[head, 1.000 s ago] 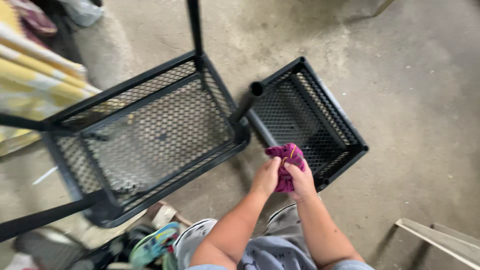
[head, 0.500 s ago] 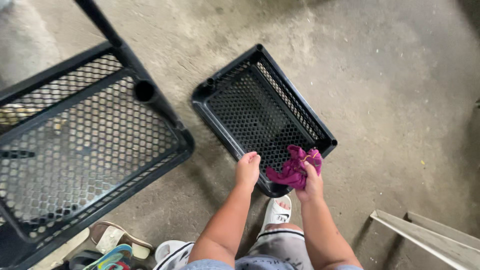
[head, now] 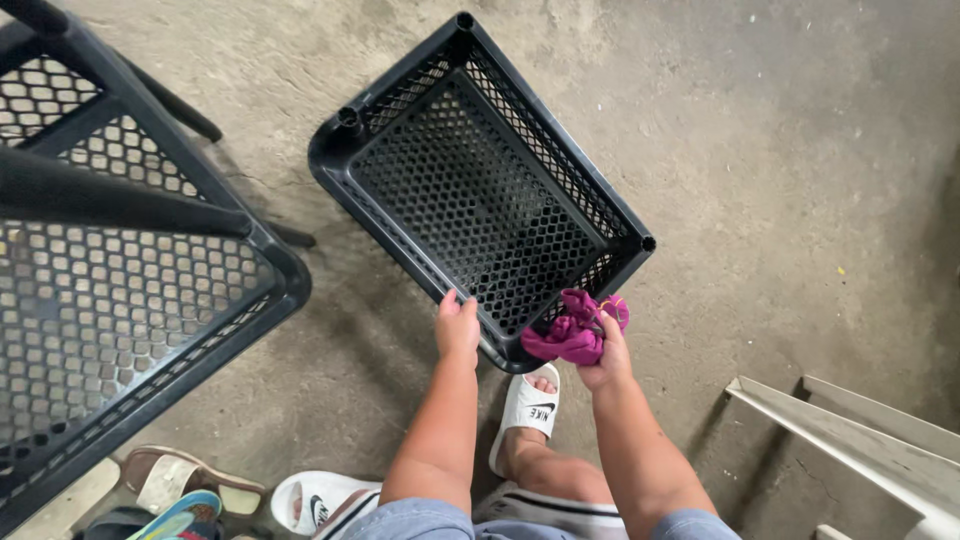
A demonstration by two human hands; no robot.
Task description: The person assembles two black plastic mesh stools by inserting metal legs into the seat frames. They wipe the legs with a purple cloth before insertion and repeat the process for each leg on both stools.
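The left hand (head: 458, 325) grips the near rim of the black mesh basket (head: 480, 185) on the concrete floor (head: 780, 150), while the right hand (head: 603, 352) clenches a crumpled magenta cloth (head: 572, 335) at the basket's near right corner.

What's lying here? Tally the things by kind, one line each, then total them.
Black mesh baskets: 2 (small one gripped at the rim by the left hand; large one)
Magenta cloths: 1, held by the right hand
Loose sandals by the feet: 2
Total: 5
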